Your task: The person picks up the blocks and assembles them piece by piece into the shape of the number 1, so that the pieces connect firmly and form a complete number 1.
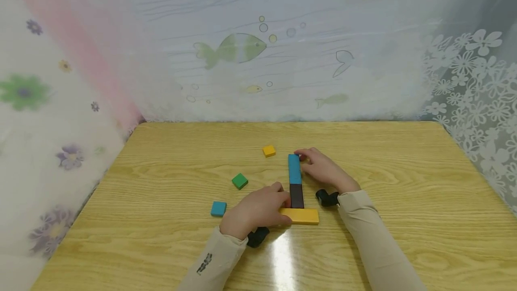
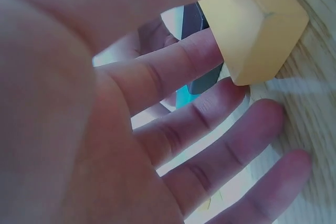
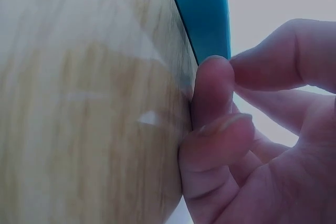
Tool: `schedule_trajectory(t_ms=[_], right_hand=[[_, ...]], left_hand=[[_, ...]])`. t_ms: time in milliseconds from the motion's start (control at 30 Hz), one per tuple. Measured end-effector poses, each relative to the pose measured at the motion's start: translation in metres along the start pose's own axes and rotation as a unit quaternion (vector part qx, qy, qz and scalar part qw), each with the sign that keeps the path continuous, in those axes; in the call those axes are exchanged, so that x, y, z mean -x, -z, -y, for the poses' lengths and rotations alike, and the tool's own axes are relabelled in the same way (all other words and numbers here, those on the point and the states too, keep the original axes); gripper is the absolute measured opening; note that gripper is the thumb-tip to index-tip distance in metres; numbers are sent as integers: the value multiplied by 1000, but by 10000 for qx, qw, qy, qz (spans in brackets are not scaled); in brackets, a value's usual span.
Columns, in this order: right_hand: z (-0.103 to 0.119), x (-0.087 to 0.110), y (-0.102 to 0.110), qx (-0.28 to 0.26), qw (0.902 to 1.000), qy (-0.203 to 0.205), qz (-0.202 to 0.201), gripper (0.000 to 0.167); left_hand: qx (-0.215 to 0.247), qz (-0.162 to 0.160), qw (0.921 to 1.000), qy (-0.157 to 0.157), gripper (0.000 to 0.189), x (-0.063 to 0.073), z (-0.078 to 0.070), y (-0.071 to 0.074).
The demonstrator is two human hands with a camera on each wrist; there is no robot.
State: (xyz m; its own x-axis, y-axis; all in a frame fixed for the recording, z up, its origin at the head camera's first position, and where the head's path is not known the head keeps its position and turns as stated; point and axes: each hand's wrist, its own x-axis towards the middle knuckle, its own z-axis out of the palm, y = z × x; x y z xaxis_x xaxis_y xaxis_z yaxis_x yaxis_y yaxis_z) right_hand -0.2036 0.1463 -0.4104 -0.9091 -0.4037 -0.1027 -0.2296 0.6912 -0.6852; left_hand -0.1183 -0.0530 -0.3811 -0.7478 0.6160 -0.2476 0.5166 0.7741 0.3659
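Observation:
In the head view a long blue block [image 1: 295, 169] and a dark block [image 1: 296, 196] lie end to end. A yellow bar [image 1: 304, 216] lies crosswise at the near end of the dark one. My left hand [image 1: 258, 208] pinches the left part of this yellow bar between thumb and index finger; the left wrist view shows the bar's yellow end [image 2: 262, 30] close up, other fingers spread beside it. My right hand [image 1: 325, 170] is at the far end of the blue block, a fingertip [image 3: 214, 77] touching its end, the other fingers bent low near the table.
Left of the row lie a small yellow block [image 1: 269, 151], a green block [image 1: 240, 181] and a small blue block [image 1: 218, 209]. The wooden table [image 1: 404, 237] ends at a patterned curtain [image 1: 307, 75] behind. Black wrist cameras [image 1: 326, 198] hang under both wrists.

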Motion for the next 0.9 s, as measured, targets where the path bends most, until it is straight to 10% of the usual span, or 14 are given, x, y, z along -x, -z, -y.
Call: schedule_trajectory(t_ms=[567,900], right_hand=[[-1,-4,0,-101,9998,83,-128,41],[6,3,7,14,9962,140,-857,35]], left_hand=[[583,304,9978,76,25,1,9,3],[1296,367,9909,37,24,-4,17,-1]])
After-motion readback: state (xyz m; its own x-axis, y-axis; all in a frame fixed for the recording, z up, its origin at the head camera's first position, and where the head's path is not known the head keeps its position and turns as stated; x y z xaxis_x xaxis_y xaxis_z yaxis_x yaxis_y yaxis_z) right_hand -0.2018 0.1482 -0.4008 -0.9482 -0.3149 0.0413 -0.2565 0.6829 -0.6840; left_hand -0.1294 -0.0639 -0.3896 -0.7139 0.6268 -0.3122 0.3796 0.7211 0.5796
